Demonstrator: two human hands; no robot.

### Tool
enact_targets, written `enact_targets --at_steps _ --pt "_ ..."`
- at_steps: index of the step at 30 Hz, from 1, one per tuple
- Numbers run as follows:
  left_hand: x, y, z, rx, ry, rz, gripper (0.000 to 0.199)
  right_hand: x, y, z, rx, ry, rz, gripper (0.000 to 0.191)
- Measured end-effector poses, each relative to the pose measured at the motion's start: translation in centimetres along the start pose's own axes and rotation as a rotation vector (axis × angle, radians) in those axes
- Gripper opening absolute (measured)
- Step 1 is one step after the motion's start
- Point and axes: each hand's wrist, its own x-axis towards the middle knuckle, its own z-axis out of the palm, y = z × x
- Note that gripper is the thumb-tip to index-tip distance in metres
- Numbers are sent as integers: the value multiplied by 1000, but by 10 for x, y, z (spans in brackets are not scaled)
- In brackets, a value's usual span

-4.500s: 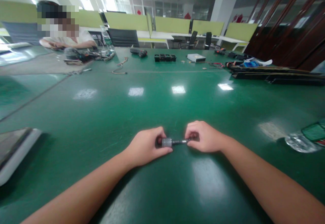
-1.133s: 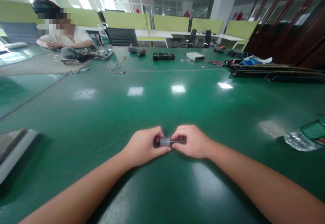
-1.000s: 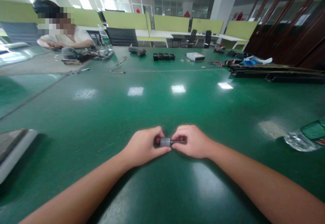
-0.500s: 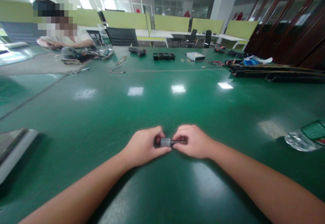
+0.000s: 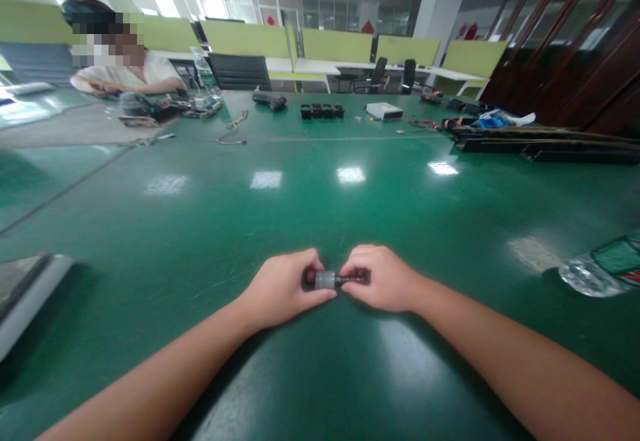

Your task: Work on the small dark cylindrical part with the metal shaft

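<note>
Low in the middle of the head view, both hands grip a small cylindrical part [image 5: 325, 280] that lies sideways between them. It has a grey, partly see-through-looking body and a thinner dark end to the right; its exact kind I cannot make out. My left hand [image 5: 287, 287] is closed around the thicker grey body, thumb along the near side. The dark narrow end sits in the pinched fingers of my right hand [image 5: 380, 279]. The fingers hide both ends in part. Beneath them is the glossy green tabletop [image 5: 310, 221].
At right lies a clear plastic bottle [image 5: 595, 277]. A flat grey-edged device [image 5: 37, 294] is at left. Across the far side are a black block [image 5: 323, 111], a silver box [image 5: 385, 111], a cable [image 5: 231, 135] and dark long strips [image 5: 550, 142]. Another person [image 5: 127, 71] sits far left.
Both hands keep nearly the same place and hold on the part. The whole view has shifted very slightly. The seated person's head has turned or tilted a little.
</note>
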Motion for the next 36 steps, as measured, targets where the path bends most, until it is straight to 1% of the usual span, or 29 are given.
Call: enact_targets --at_steps 7,36 --pt "0 0 0 3 -10 -6 34 0 2 -1 -26 -13 -3 7" --pt "0 -1 1 -7 -12 1 33 -3 4 -4 -28 6 21 10"
